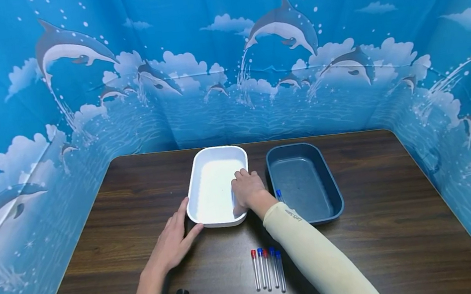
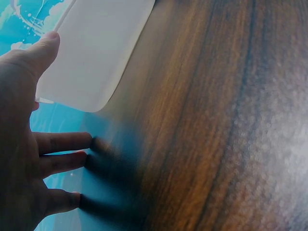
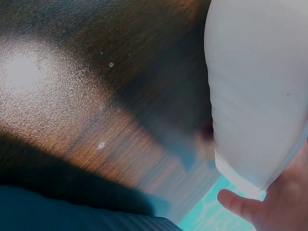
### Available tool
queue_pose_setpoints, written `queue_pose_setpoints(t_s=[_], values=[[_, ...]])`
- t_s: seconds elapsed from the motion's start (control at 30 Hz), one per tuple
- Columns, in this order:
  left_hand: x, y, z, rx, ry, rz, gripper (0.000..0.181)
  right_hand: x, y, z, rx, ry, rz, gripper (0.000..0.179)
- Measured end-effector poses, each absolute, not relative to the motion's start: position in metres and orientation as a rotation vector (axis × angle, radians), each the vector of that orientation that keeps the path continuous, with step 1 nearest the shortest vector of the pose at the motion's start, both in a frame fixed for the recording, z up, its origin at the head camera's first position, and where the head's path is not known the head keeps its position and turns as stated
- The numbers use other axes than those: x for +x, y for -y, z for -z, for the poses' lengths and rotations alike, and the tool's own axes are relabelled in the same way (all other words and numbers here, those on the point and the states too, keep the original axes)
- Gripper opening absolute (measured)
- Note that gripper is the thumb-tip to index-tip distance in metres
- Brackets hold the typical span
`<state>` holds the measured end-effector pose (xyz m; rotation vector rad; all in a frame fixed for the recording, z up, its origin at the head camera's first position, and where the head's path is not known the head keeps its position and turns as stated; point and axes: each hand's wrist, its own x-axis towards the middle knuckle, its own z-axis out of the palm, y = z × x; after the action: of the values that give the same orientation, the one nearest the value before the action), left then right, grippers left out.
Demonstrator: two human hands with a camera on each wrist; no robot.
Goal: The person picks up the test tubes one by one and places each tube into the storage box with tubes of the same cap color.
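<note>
A shallow white tray (image 1: 212, 190) stands on the table, turned slightly. My left hand (image 1: 171, 239) is at its near left corner, fingers straight and spread, thumb against the tray's side. In the left wrist view, that thumb lies along the tray (image 2: 96, 57), the other fingers stretched out. My right hand (image 1: 248, 190) is over the tray's right rim with its fingers bent downward. In the right wrist view, one finger (image 3: 238, 204) sticks out past the rim, while the tray wall (image 3: 260, 96) hides the others; I cannot tell whether they hold anything.
A dark blue tray (image 1: 337, 198) stands to the right of the white one, with a blue-capped tube (image 1: 279, 194) at its left side. Several clear tubes with red or blue caps (image 1: 267, 268) lie side by side nearer me. A dolphin-print curtain (image 1: 230, 112) surrounds the table.
</note>
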<state>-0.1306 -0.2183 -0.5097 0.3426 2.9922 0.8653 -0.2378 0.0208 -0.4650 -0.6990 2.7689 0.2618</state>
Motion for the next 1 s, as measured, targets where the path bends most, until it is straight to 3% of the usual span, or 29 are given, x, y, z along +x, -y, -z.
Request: queue_pose_setpoints(t_s=[1.0], values=[[-0.1295, 0.2189, 0.5101, 0.324, -2.983, -0.884, 0.083, -0.2372, -0.0244, 0.4664, -0.738, -2.79, -0.155, 0.095]])
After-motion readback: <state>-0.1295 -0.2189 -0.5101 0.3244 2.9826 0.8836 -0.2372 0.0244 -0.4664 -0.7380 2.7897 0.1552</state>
